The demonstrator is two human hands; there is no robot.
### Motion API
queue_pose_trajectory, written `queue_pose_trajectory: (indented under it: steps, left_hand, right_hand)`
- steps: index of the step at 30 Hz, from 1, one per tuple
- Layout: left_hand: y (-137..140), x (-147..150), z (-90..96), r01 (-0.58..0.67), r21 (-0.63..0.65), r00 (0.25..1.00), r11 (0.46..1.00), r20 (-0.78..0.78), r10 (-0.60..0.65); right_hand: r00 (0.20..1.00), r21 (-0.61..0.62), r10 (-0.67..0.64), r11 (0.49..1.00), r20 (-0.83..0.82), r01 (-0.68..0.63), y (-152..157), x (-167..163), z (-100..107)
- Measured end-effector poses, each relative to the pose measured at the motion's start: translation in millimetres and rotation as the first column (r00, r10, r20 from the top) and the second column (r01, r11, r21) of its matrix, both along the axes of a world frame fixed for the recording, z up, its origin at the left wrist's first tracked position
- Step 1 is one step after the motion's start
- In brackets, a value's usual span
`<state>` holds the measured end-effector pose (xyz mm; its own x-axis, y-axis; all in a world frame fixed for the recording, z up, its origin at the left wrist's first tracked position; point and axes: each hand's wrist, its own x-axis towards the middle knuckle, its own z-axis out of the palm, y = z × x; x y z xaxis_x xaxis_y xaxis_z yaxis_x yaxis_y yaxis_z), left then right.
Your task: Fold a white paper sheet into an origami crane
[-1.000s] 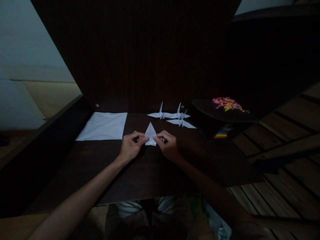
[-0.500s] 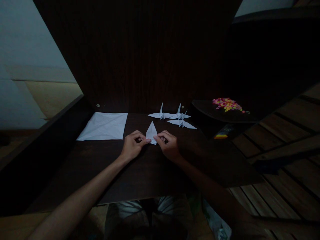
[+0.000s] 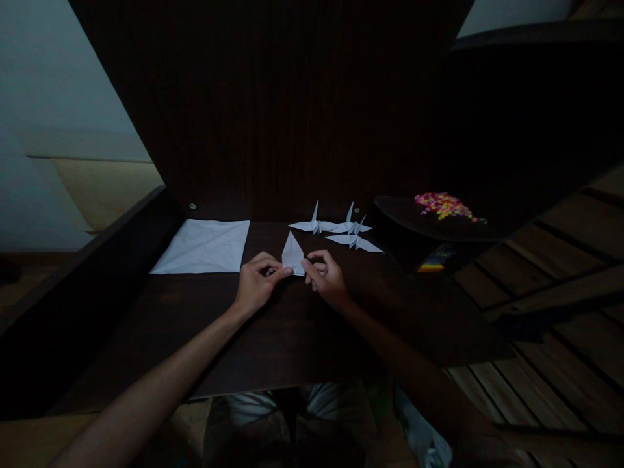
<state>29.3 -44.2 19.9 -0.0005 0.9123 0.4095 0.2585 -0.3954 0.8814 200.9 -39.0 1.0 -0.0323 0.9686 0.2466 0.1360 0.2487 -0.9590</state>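
A small piece of folded white paper [image 3: 292,252], kite-shaped with its point away from me, is held just above the dark table. My left hand [image 3: 257,279] pinches its lower left side, thumb on top. At the lower right edge, my right hand [image 3: 327,278] has its thumb and fingers closed on the paper. Just beyond lie three folded paper cranes [image 3: 355,242], wings spread and overlapping. To the left of my left hand rests a flat, creased sheet of white paper [image 3: 207,247].
A dark curved shelf [image 3: 394,207] on the right bears a pile of small colourful pieces [image 3: 446,204]. Under it is a dark item with a yellow and orange edge [image 3: 431,266]. A dark side board [image 3: 97,260] bounds the table [image 3: 273,338] on the left.
The folded paper has tilted left and moved slightly up and away from me. My right hand's fingers have shifted along its right edge; my left hand keeps its pinch.
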Motion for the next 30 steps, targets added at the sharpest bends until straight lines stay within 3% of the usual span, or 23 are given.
queue_pose_trajectory:
  steps: [2, 5, 10, 15, 18, 22, 25, 30]
  left_hand:
    - [-0.9, 0.4, 0.8, 0.006, -0.009, 1.0, 1.0, 0.007, -0.006]
    - [-0.6, 0.4, -0.5, 0.018, -0.021, 1.0, 1.0, 0.012, -0.018]
    - [1.5, 0.1, -3.2, 0.048, -0.041, 0.999, 0.998, -0.015, -0.049]
    - [0.3, 2.0, -2.7, 0.017, -0.042, 0.999, 0.999, -0.027, -0.018]
    - [1.6, 3.8, -4.9, -0.02, -0.099, 0.997, 0.995, 0.074, 0.027]
    - [4.0, 5.6, -7.5, 0.11, -0.215, 0.972, 0.97, 0.228, -0.06]
    - [3.2, 5.4, -6.0, 0.159, -0.245, 0.975, 0.956, 0.194, -0.113]
    - [0.3, 3.3, -3.0, 0.091, -0.197, 0.993, 0.976, 0.088, -0.075]
  right_hand:
    - [0.992, -0.097, 0.119, 0.988, -0.043, -0.123, -0.1, -0.6, -0.7]
    - [0.977, -0.101, 0.175, 0.977, -0.122, -0.188, 0.2, -3.4, -1.6]
    - [0.981, 0.005, 0.073, 0.997, -0.182, -0.074, 3.1, -6.1, -3.1]
    - [0.97, 0.032, 0.039, 0.999, -0.242, -0.032, 2.1, -4.8, -0.3]
    - [0.967, 0.037, 0.044, 0.999, -0.252, -0.036, -0.2, -4.2, 2.0]
    - [0.97, 0.038, 0.046, 0.999, -0.239, -0.038, -1.9, -4.1, 3.0]
    - [0.972, 0.037, 0.062, 0.998, -0.227, -0.055, -2.2, -4.2, 2.8]
    - [0.974, 0.022, 0.055, 0.998, -0.221, -0.051, -3.1, -3.9, 2.1]
